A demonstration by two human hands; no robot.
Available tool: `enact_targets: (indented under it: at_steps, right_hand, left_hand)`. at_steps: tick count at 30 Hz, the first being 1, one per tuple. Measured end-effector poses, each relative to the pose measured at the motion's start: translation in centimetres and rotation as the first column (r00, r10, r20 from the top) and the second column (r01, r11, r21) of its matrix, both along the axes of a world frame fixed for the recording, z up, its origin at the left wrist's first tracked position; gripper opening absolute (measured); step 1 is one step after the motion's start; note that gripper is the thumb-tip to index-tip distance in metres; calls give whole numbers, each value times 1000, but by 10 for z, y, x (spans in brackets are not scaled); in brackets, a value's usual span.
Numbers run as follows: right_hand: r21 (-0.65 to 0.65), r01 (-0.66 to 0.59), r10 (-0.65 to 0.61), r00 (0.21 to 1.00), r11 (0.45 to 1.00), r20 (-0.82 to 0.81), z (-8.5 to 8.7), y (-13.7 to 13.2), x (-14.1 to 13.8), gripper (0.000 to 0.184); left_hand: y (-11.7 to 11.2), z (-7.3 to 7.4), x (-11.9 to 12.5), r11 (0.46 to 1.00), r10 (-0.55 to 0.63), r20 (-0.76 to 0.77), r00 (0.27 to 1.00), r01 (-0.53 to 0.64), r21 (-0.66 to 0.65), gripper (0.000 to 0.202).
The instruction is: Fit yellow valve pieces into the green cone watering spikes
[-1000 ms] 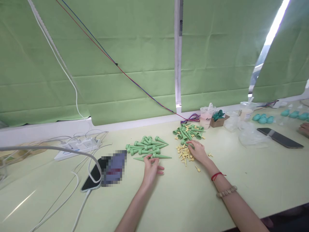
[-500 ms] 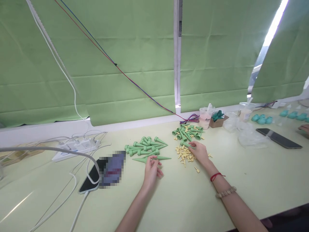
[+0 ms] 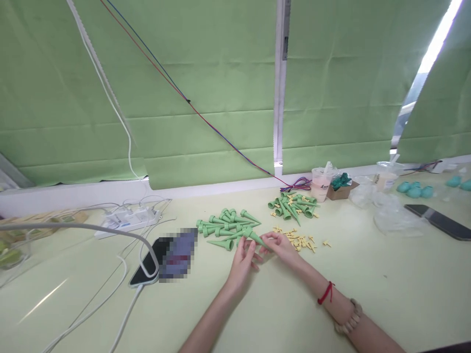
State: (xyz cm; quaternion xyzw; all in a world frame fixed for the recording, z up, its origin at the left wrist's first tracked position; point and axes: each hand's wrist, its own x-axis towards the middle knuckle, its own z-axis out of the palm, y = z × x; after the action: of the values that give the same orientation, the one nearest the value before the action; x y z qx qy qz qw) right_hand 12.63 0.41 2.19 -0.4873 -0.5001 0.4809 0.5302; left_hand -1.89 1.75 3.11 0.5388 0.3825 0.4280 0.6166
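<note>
A green plastic spike (image 3: pixel 253 237), with a wide collar at one end and a tapered point at the other, is held between my two hands just above the table. My left hand (image 3: pixel 243 257) is closed on its wide end, and my right hand (image 3: pixel 282 249) pinches near the tip. Beside my left hand, another green spike (image 3: pixel 221 244) lies flat with its hollow end facing right. Behind it is a pile of capped green spikes (image 3: pixel 226 223). Small yellow T-shaped plastic pieces (image 3: pixel 303 242) are scattered beyond my right hand. Farther back, more green spikes (image 3: pixel 292 204) lie mixed with yellow pieces.
A smartphone (image 3: pixel 145 267) with cables lies at left, near a white power strip (image 3: pixel 128 221). At back right stand a plastic cup (image 3: pixel 319 186), a small cardboard box (image 3: pixel 342 191), crumpled clear bags (image 3: pixel 392 215), a dark phone (image 3: pixel 437 221) and several turquoise rounded objects (image 3: pixel 414 190).
My right hand has come left from the yellow pieces toward my left hand. A green spike is now held between both hands. The view has shifted slightly left.
</note>
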Motion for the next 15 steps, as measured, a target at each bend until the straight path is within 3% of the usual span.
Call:
enact_targets:
  at_steps: [3, 9, 12, 15]
  right_hand:
    - [40, -132, 129, 988, 990, 80, 2, -9, -12, 38]
    - [173, 84, -135, 943, 981, 306, 7, -12, -12, 49]
    - [147, 87, -128, 948, 985, 291, 7, -11, -12, 52]
    - [92, 90, -107, 974, 992, 199, 7, -11, -14, 53]
  left_hand:
    - [3, 2, -2, 999, 43, 46, 998, -45, 25, 43]
    - [-2, 7, -3, 993, -113, 50, 992, 111, 33, 41]
    - [-7, 9, -3, 975, -220, 68, 973, 222, -9, 49]
    - [-10, 12, -3, 965, -258, 81, 963, 261, -30, 63]
